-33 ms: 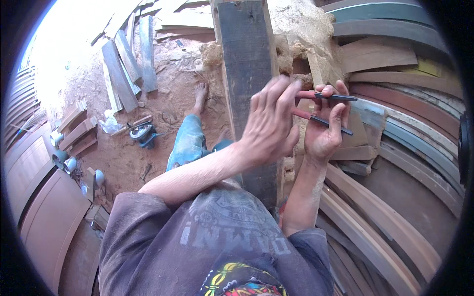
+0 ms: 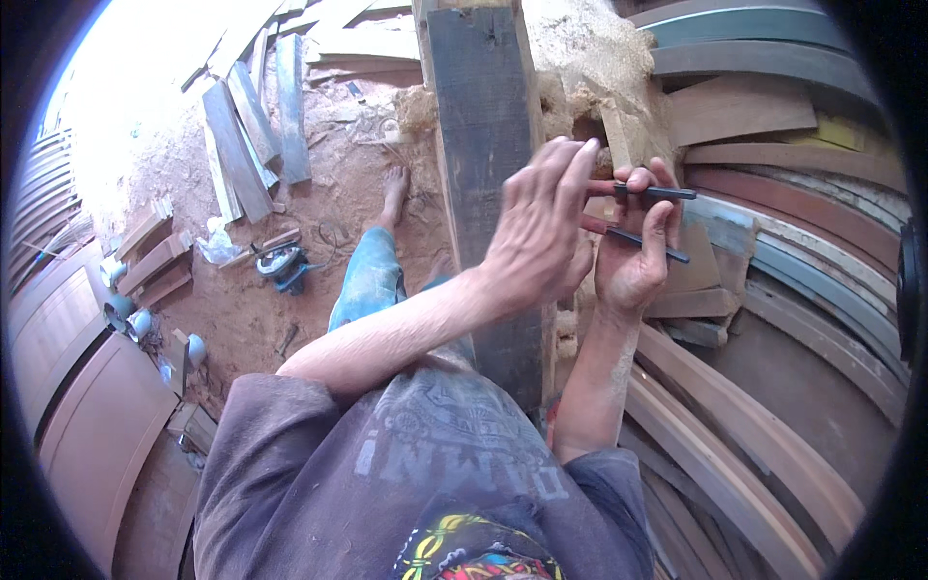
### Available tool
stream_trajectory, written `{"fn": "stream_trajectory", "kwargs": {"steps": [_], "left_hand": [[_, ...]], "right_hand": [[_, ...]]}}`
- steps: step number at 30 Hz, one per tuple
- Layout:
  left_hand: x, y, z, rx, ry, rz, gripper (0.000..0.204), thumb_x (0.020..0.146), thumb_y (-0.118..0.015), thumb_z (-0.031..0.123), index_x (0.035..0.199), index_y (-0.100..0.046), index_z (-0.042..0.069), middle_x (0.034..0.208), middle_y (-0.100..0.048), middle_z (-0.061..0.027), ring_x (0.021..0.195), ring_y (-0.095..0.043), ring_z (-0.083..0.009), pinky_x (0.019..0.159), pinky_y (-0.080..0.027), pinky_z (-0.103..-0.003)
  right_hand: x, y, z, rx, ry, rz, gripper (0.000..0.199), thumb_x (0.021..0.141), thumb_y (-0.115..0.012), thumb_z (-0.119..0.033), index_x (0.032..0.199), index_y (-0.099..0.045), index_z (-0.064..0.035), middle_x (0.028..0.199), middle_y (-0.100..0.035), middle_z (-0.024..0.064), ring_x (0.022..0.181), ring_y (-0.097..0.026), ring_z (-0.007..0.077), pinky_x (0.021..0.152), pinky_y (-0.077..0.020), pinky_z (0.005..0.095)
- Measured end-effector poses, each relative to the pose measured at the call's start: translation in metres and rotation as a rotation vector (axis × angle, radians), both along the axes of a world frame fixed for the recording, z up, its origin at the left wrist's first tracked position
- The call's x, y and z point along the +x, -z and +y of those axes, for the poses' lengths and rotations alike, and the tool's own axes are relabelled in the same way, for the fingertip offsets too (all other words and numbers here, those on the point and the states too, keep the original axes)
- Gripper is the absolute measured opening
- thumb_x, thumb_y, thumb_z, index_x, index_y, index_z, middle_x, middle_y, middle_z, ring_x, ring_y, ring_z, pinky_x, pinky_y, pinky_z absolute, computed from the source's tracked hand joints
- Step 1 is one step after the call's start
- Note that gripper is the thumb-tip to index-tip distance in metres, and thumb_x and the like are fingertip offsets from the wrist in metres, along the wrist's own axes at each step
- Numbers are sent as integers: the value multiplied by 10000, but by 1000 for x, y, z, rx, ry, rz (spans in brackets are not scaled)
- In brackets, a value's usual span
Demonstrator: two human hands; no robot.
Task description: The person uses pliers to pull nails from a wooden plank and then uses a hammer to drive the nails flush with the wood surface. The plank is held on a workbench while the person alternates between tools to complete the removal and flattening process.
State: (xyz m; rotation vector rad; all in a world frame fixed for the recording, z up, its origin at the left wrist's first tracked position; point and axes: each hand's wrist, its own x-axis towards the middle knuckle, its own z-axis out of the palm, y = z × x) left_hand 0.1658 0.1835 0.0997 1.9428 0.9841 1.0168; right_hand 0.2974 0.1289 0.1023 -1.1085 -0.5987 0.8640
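My right hand [image 2: 633, 246], palm turned up, has its fingers and thumb closed round the two handles of a pliers-like tool [image 2: 650, 242]. The handles are red towards the left and black at their right ends, and stand a little apart. The tool's head is hidden behind my left hand [image 2: 541, 217]. That hand is held over the red end with its fingers stretched out, slightly blurred; whether it touches the tool I cannot tell. Below both hands runs a thick dark wooden beam [image 2: 480, 106], pointing away from my body.
Sawdust covers the ground on both sides of the beam. A circular saw [image 2: 281, 265] sits on the ground to the left, near loose boards [image 2: 237, 145]. Stacked planks [image 2: 744, 416] line the right side, and brown panels [image 2: 106, 425] lean at the lower left.
The fingers of my left hand have straightened and shifted slightly. The tool in my right hand has barely moved.
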Motion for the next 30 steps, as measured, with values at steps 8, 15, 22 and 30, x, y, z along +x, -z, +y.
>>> {"fn": "stream_trajectory", "kwargs": {"steps": [8, 15, 22, 30], "left_hand": [[28, 53, 28, -136, 175, 14, 509, 790, -831, 93, 1197, -526, 56, 1045, -630, -147, 1050, -643, -359, 936, -489, -475], [47, 56, 30, 14, -24, 2, 317, 825, -776, 174, 1021, -546, 76, 819, -655, -163, 769, -717, -366, 680, -556, -477], [54, 63, 52, 6, -23, -151, 371, 841, -839, 256, 1067, -640, 39, 885, -714, -226, 791, -730, -441, 691, -585, -506], [73, 82, 73, -46, -81, -206, 532, 877, -844, 391, 1226, -650, 40, 993, -737, -276, 930, -760, -464, 777, -602, -511]], "right_hand": [[14, -13, 62, 153, -3, 173, 403, 1143, -575, -411, 979, -573, -43, 873, -566, 72, 837, -552, 209, 765, -499, 373], [5, -19, 77, 92, 60, 139, 414, 1162, -548, -277, 800, -464, -96, 674, -423, 23, 589, -414, 140, 592, -389, 332], [8, -13, 111, -137, 99, 39, 474, 1153, -555, -312, 731, -413, -150, 634, -376, -32, 532, -349, 114, 510, -310, 312], [15, -22, 134, -179, 102, -43, 432, 1154, -554, -276, 758, -504, -110, 627, -426, -19, 510, -374, 101, 491, -342, 304]]}}
